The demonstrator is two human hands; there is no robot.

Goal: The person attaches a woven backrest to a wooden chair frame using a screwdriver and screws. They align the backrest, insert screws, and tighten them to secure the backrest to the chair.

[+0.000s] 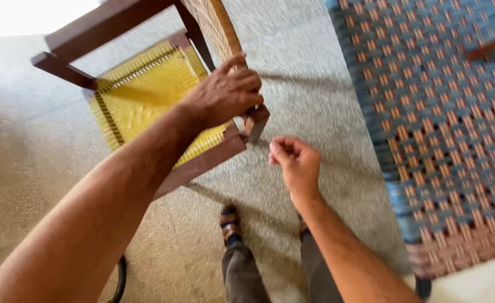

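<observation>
We grip the wooden chair frame (202, 163) with our left hand (225, 95) at its corner, its yellow woven seat (146, 92) towards ten o'clock; our right hand (295, 163) is pinched shut, holding nothing we can make out, woven mat (443, 123) at three o'clock

Chair (146, 90) top cut off by frame edge, woven mat (449, 123) cropped right, right foot hidden under forearm
</observation>
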